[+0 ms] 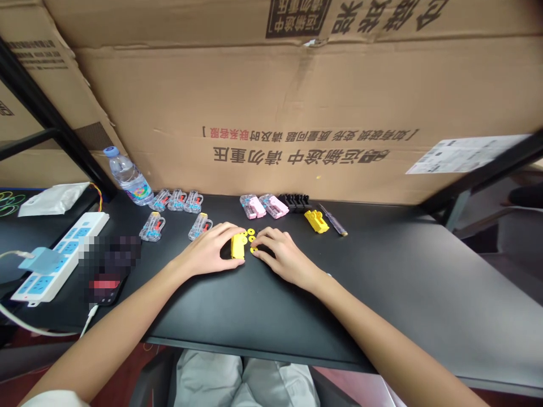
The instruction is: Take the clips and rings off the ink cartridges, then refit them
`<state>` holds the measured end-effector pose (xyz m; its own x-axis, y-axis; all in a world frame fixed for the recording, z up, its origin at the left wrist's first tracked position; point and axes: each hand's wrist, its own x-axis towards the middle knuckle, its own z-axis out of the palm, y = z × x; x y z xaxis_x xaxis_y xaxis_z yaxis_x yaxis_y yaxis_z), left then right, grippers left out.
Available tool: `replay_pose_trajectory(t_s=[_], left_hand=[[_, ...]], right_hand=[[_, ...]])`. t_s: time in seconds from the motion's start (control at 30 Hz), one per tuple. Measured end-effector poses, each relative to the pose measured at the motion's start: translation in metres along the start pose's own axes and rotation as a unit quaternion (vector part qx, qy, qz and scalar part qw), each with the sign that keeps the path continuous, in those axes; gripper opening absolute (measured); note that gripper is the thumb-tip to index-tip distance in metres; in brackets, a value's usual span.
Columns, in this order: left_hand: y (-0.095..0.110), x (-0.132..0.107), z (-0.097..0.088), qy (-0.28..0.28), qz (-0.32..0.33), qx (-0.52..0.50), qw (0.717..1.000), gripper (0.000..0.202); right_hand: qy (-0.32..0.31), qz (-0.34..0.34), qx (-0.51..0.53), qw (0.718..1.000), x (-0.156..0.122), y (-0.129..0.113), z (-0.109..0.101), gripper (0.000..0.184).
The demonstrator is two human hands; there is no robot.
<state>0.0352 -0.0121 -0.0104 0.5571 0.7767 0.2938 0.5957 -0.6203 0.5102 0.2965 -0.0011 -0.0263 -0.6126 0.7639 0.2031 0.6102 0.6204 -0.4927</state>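
Note:
My left hand point(212, 249) holds a yellow plastic housing point(238, 249) upright on the black desk, thumb on the near side and fingers on the far side. Several small yellow discs point(251, 239) lie just right of that housing. My right hand point(282, 255) is beside them, thumb and forefinger closed around one small yellow disc at the desk surface. Its other fingers are curled, and what lies under them is hidden. Another yellow housing point(317, 221) lies farther back to the right, beside a screwdriver point(334, 220) with a clear handle.
Two pink-and-clear assemblies point(253, 207) and a row of black parts point(294, 202) stand along the cardboard point(314, 102). Several clear plastic assemblies point(151, 227) sit at left near a water bottle point(129, 178). A power strip point(63, 257) and a phone point(111, 288) with a cable lie farther left.

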Motion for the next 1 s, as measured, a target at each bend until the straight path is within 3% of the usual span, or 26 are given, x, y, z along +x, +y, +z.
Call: replay_pose_trajectory(t_s=[0.2,0.5,1.0], left_hand=[[-0.001,0.000,0.000,-0.006,-0.006,0.001,1.000,0.061],[0.000,-0.001,0.000,-0.020,-0.008,-0.004,1.000,0.063],[0.002,-0.001,0.001,-0.026,0.017,-0.004,1.000,0.063]], right_hand=[[-0.032,-0.035,0.023,0.999,-0.003,-0.002,-0.003,0.014],[-0.048,-0.022,0.061,0.997,-0.003,-0.002,-0.006,0.005],[0.016,-0.012,0.204,0.979,0.000,-0.001,0.004,0.012]])
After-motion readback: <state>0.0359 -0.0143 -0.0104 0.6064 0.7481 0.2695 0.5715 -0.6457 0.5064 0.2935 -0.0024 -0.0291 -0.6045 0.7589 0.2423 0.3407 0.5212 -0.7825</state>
